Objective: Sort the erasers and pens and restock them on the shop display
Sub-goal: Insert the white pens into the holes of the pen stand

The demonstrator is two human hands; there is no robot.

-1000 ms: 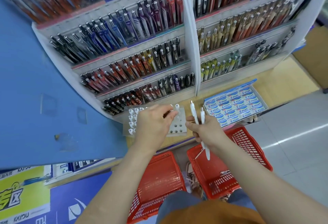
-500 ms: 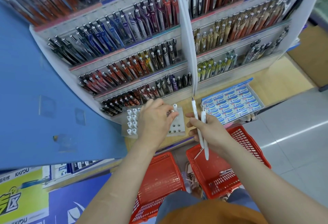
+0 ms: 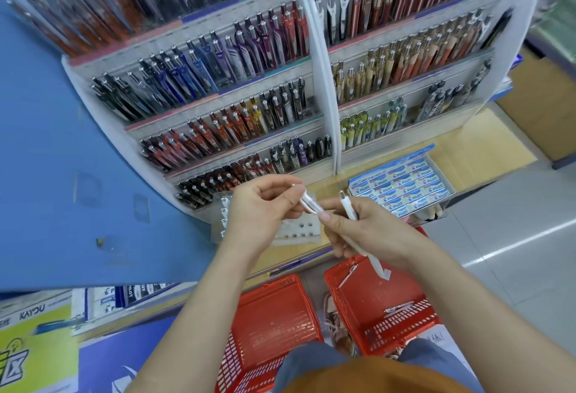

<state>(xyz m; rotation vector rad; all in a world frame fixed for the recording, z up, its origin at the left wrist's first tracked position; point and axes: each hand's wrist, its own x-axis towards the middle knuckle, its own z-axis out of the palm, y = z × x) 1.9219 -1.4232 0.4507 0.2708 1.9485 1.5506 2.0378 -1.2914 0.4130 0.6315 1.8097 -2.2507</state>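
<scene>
My left hand (image 3: 265, 212) pinches the upper end of a white pen (image 3: 310, 204) that my right hand (image 3: 364, 230) also holds by thumb and finger. A second white pen (image 3: 349, 210) stays gripped in my right hand, its lower end sticking out below the palm. Under my hands lies a clear pen holder (image 3: 299, 230) with round holes, several white pens standing in its left part. A box of blue-and-white Pilot erasers (image 3: 402, 188) sits on the shelf to the right.
Tiered racks of pens (image 3: 237, 118) fill the display behind. Two red baskets (image 3: 274, 330) (image 3: 383, 305) stand on the floor by my knees; the right one holds a few loose pens. A blue panel (image 3: 62, 159) is at the left.
My left hand has left the pen holder and come right to take hold of one of the two pens in my right hand. The view has tilted slightly.
</scene>
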